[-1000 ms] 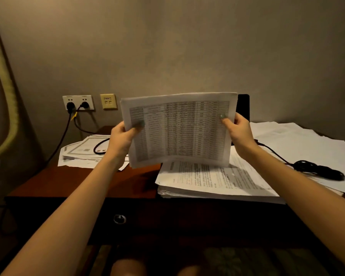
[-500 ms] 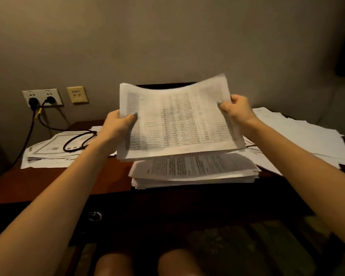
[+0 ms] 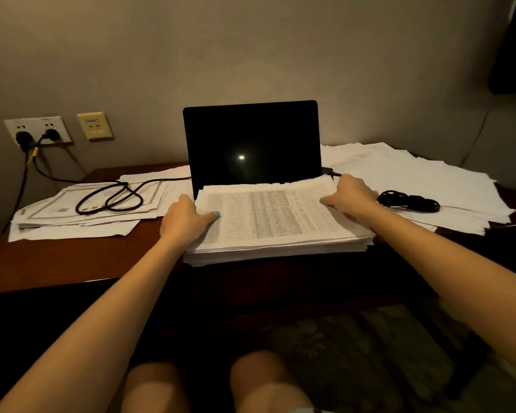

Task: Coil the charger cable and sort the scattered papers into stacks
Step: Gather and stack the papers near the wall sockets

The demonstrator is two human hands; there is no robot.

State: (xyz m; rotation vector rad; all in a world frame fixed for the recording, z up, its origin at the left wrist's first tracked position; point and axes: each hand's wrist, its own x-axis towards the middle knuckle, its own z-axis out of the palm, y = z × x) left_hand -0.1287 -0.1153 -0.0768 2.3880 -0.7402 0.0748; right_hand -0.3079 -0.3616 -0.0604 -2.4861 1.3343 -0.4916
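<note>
Left hand point(image 3: 188, 222) grip: thumb pressed on top sheet, fingers tucked under left edge of paper stack point(image 3: 274, 222). Right hand point(image 3: 353, 195) grip likewise on right edge, thumb on top. Stack flat at table point(image 3: 57, 257) centre, against base of dark laptop point(image 3: 251, 141). Coiled black cable point(image 3: 408, 201) on loose papers point(image 3: 429, 174) just beside right hand. Far left: looped cable point(image 3: 111, 198) over left papers point(image 3: 72, 225), leading to wall socket point(image 3: 38, 131).

Matt printed paper stack point(image 3: 274, 222), glossy blk laptop screen point(image 3: 251, 141), polished wood desk point(image 3: 72, 257)
</note>
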